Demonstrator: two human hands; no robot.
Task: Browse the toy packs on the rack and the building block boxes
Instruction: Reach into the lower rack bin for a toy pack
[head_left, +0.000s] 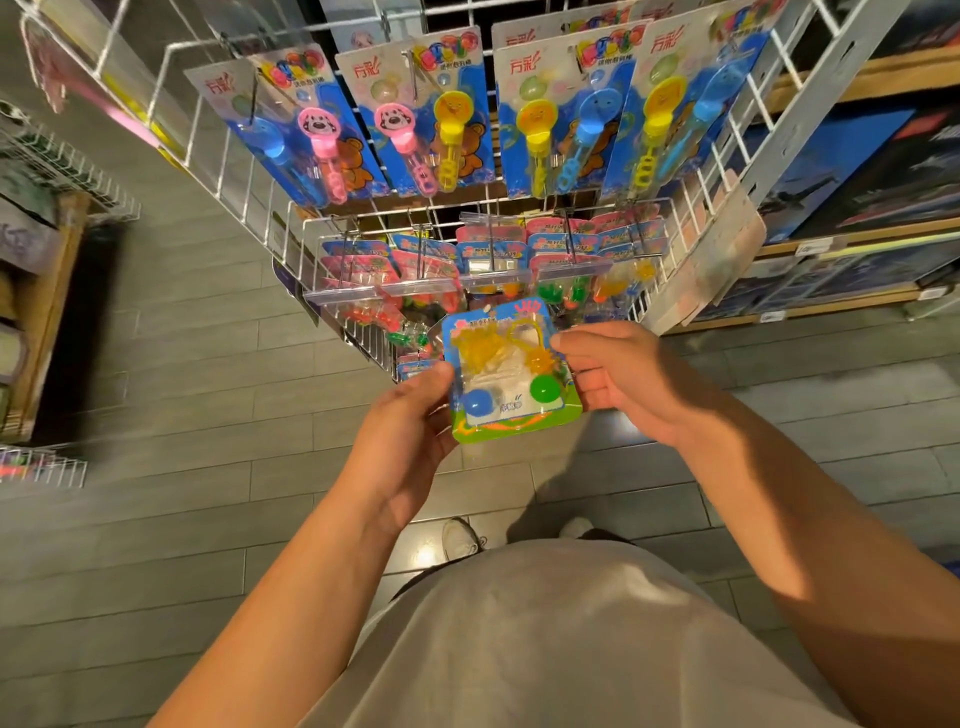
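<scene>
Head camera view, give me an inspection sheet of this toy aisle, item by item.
Surface: grey plank floor, no table.
Job's things: toy pack with blue and green balls, held in front of the wire rack; bubble wand packs hang on the top row; dark boxes on wooden shelves at right.
Clutter: nothing seen.
Grippers: left hand grips the pack's left edge; right hand holds its right edge.
Cables: nothing seen.
Surroundings: another wire rack at left, blurred.

Wire rack (270, 208) front crowded: bubble wand packs (431, 119) along top edge, small toy packs (415, 280) behind clear hook tags (421, 287) below. Open floor (197, 395) off rack's left edge; boxed shelves (857, 208) close the right.
</scene>
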